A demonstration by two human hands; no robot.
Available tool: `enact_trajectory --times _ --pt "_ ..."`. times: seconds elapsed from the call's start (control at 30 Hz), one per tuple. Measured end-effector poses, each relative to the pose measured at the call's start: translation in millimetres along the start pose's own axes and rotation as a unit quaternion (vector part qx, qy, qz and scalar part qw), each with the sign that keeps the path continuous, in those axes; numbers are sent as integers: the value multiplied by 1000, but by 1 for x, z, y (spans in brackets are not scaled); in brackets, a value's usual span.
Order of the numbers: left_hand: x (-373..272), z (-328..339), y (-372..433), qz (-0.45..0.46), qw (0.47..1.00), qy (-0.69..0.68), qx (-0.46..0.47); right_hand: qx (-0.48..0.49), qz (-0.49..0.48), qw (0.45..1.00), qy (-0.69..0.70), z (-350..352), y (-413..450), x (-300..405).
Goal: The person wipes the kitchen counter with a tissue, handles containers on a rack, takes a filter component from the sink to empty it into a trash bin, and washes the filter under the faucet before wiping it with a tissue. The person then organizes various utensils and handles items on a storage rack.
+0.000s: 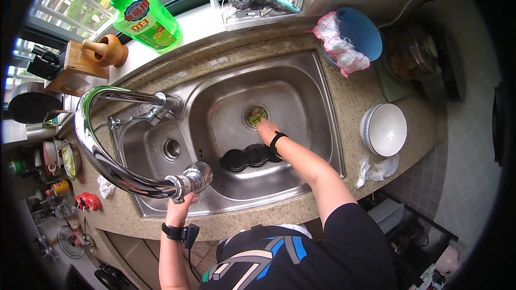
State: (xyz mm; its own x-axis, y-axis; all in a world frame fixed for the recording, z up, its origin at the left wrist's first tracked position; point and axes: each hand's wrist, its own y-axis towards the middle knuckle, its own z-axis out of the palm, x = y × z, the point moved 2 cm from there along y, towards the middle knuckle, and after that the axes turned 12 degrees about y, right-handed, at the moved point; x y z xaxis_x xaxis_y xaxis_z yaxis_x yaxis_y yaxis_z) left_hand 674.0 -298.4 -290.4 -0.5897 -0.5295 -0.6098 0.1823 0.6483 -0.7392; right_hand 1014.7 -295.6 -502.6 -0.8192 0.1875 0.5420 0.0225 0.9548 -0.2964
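Observation:
My right hand (268,131) reaches down into the large steel sink basin (225,88). Its fingertips touch the drain strainer (256,117), where green and brown food scraps lie; whether they grip anything is hidden. Just below that wrist, a black scalloped tray (248,158) rests on the basin floor. My left hand (179,209) is at the sink's front edge, partly covered by the chrome faucet's spray head (198,177), so its grip does not show. The curved chrome faucet (86,129) arches over the small left basin (141,149).
On the right counter stand stacked white bowls (388,129), crumpled tissues (381,171) and a blue bucket (360,32) with a mesh cloth (340,44) over its rim. A green soap bottle (149,24), wooden mortar (113,50) and plastic utensil bin (258,20) line the windowsill.

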Motion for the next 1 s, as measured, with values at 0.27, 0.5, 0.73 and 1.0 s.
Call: enact_trajectory --times 0.27,0.5,0.73,1.0 --pt "55 -1 15 14 995 94 -41 57 18 997 -58 23 12 -19" --pt "81 3 25 47 992 112 -28 54 14 996 -70 27 22 -27" --pt "18 26 8 10 999 42 26 19 -100 994 -37 -10 6 -16" --pt "-22 41 -14 18 997 31 75 -63 -87 994 32 -56 -15 17"
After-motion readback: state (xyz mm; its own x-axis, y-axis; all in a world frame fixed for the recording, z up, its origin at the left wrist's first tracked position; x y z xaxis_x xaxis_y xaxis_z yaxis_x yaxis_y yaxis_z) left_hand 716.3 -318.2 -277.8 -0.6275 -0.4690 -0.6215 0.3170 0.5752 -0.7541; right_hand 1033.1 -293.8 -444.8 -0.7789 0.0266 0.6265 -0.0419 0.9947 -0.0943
